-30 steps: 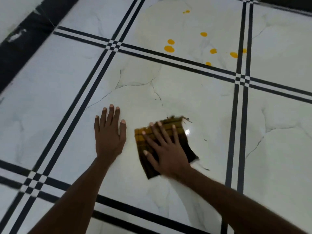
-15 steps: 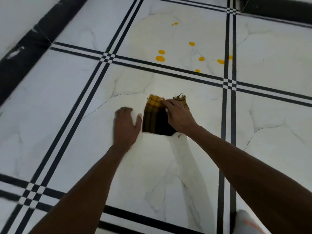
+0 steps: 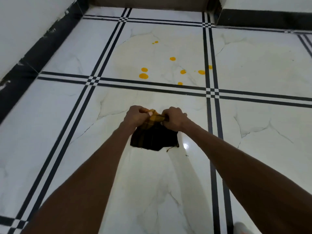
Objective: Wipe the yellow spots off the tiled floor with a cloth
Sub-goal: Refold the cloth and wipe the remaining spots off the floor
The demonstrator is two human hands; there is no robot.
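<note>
A yellow-and-dark checked cloth (image 3: 154, 137) hangs between both my hands above the white marble tile. My left hand (image 3: 135, 116) pinches its upper left edge and my right hand (image 3: 173, 118) pinches its upper right edge; its lower part droops toward the floor. Several yellow spots (image 3: 143, 76) lie on the tile beyond the nearest black double line, scattered from the largest blob on the left to a spot (image 3: 201, 72) near the right grout line and a small pair (image 3: 156, 42) farther back. The cloth is well short of the spots.
White walls with a black skirting board (image 3: 38, 51) run along the left and the far right. A brown threshold or door base (image 3: 148, 3) closes the far end. Black double lines (image 3: 210, 102) cross the floor. A pale object (image 3: 240, 228) shows at the bottom right.
My right hand pushed the cloth forward over the tile, then both hands took its upper edge and lifted it. My left hand left the floor. The view shifted forward, showing the walls.
</note>
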